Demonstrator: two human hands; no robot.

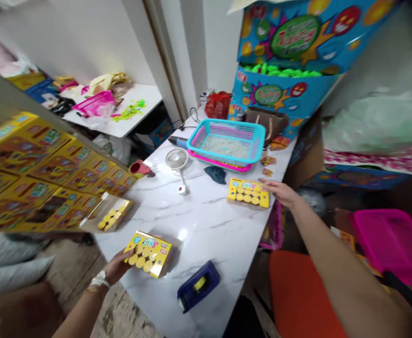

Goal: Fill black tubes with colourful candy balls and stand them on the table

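Note:
My left hand [117,266] grips the left end of a yellow box [160,251], its thumb on the front, near the table's front left edge. Round yellow tops show through windows in this box. At the right edge of the table, my right hand [282,191] has its fingers on the right end of a similar yellow box [237,184], which rests on the tabletop. A dark blue tape dispenser [211,274] with a yellow core lies between the hands, nearer the front. At the left edge is an open carton [95,217] with yellow round-topped pieces inside.
Stacked baskets, the upper one turquoise [227,162], stand at the back beside a white fan [177,159], a dark cloth [216,174] and a red tape holder [142,168]. Yellow boxes [47,169] are stacked left. An orange chair [301,291] stands right, below large blue cartons [276,94].

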